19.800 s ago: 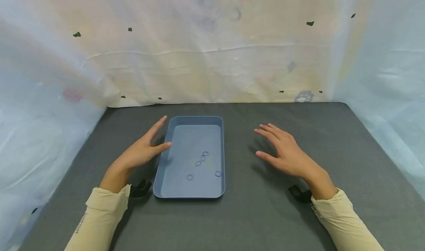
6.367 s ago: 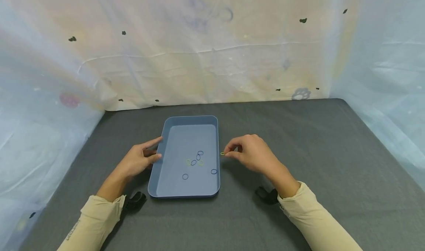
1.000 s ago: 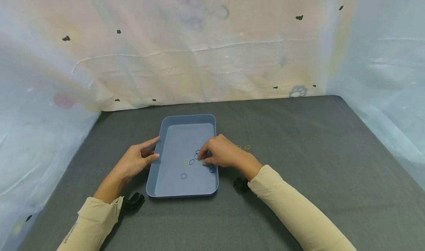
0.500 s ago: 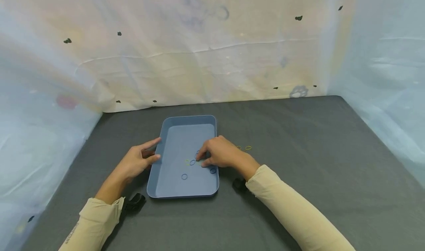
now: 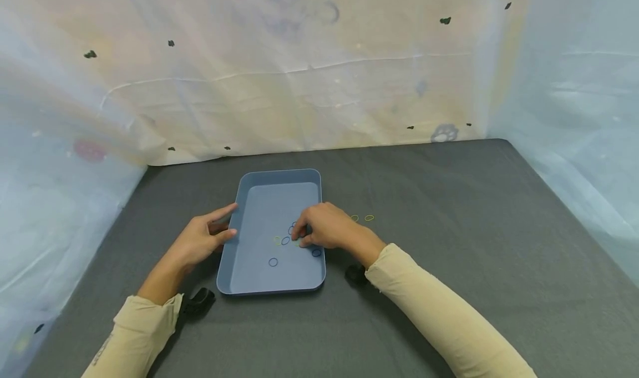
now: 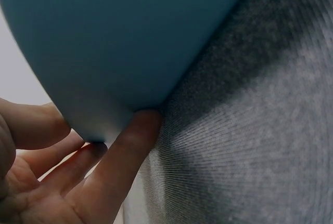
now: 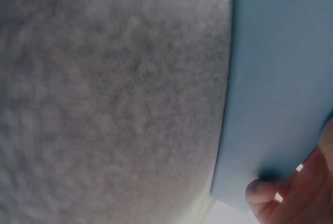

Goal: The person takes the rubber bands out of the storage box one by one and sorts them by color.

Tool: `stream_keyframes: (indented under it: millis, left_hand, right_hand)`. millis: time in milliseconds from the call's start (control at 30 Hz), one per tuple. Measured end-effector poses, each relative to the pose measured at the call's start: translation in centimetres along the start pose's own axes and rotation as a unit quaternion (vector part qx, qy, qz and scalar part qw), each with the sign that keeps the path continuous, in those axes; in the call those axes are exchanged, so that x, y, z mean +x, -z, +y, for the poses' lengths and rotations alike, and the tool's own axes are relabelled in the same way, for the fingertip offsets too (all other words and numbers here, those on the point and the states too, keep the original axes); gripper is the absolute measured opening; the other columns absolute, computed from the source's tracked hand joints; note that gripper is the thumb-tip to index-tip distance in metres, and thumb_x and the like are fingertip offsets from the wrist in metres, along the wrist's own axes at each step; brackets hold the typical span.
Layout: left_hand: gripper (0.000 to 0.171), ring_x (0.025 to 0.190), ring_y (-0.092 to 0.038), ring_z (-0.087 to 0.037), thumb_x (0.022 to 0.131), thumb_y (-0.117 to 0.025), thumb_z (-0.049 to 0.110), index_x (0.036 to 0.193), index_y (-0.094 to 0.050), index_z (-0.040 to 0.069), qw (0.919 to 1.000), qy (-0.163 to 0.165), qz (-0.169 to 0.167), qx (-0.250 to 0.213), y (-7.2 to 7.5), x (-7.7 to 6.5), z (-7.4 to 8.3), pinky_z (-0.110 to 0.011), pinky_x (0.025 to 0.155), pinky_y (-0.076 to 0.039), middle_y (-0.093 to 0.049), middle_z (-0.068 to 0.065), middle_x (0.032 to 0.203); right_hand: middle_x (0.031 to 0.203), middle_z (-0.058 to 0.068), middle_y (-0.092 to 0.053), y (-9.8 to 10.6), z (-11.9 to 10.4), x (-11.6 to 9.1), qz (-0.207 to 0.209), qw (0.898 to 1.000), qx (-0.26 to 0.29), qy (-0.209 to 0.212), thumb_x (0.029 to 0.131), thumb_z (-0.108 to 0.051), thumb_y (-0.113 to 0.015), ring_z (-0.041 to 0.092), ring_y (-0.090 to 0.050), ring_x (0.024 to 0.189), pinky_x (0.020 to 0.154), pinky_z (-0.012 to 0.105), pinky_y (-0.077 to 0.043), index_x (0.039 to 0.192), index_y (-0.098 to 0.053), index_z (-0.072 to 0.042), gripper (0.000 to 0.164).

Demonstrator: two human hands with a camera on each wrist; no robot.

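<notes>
A blue-grey tray [image 5: 272,288] lies on the table, with several small dark blue rubber bands [image 5: 273,262] and yellow ones, such as the yellow band [image 5: 277,240], on its floor. My left hand [image 5: 197,242] rests against the tray's left side; the left wrist view shows fingertips touching the outer wall. Over the right wall reaches my right hand [image 5: 326,225], its thumb and fingertips down at a yellow band inside. The fingers partly cover that band, and whether they pinch it cannot be seen. Two more yellow bands [image 5: 369,217] lie on the cloth behind the right wrist.
A dark grey cloth [image 5: 424,289] covers the table. Pale printed sheeting [image 5: 299,100] hangs behind and along both sides. Black wrist-camera straps [image 5: 198,302] sit under the sleeves.
The yellow bands on the cloth were in the tray at first. My right hand, earlier holding a yellow band right of the tray, is now inside it. Its fingers barely moved over the last second.
</notes>
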State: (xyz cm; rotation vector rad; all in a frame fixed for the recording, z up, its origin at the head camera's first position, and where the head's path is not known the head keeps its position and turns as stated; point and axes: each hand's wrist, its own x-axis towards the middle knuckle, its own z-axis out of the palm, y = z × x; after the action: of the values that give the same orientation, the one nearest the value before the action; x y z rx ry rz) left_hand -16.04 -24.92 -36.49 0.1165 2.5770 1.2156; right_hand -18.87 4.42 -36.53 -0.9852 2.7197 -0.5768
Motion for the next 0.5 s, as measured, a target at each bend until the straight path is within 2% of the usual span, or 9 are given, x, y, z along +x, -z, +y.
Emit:
stream_keyframes:
  millis: [133, 267, 367, 500]
  left_hand:
    - [0.066, 0.13, -0.054, -0.045, 0.101, -0.061, 0.018, 0.158, -0.029, 0.023, 1.0, -0.003, 0.002, 0.004, 0.01, 0.0, -0.01, -0.047, 0.088, -0.059, -0.04, -0.032, 0.151]
    - [0.066, 0.129, -0.054, -0.045, 0.101, -0.06, 0.017, 0.158, -0.029, 0.023, 1.0, 0.0, 0.003, 0.007, 0.02, -0.01, -0.05, -0.047, 0.089, -0.059, -0.041, -0.032, 0.151]
    - [0.066, 0.13, -0.054, -0.045, 0.101, -0.06, 0.017, 0.159, -0.028, 0.024, 1.0, 0.003, 0.002, 0.009, 0.05, 0.0, -0.08, -0.049, 0.091, -0.058, -0.041, -0.032, 0.151]
    - [0.066, 0.13, -0.054, -0.045, 0.101, -0.06, 0.018, 0.159, -0.028, 0.024, 1.0, 0.003, 0.0, 0.007, 0.05, 0.02, -0.08, -0.05, 0.093, -0.057, -0.04, -0.032, 0.152]
  right_hand:
    - [0.088, -0.015, -0.073, -0.13, 0.11, 0.08, 0.003, 1.0, -0.001, 0.003, 0.084, -0.024, -0.082, 0.002, -0.063, 0.084, 0.084, 0.027, -0.051, 0.091, -0.08, -0.029, 0.008]
    - [0.083, -0.019, -0.072, -0.2, 0.11, 0.09, 0.009, 1.0, -0.019, 0.001, 0.083, -0.028, -0.083, 0.001, -0.062, 0.083, 0.087, 0.031, -0.041, 0.085, -0.08, -0.031, 0.004]
    - [0.081, -0.02, -0.072, -0.21, 0.11, 0.05, 0.014, 1.0, -0.027, 0.0, 0.081, -0.03, -0.083, 0.001, -0.062, 0.082, 0.082, 0.034, -0.032, 0.081, -0.079, -0.031, 0.005]
    - [0.078, -0.019, -0.071, -0.28, 0.16, 0.04, 0.019, 1.0, -0.025, 0.002, 0.082, -0.03, -0.083, 0.001, -0.061, 0.08, 0.083, 0.036, -0.029, 0.077, -0.077, -0.03, 0.008]
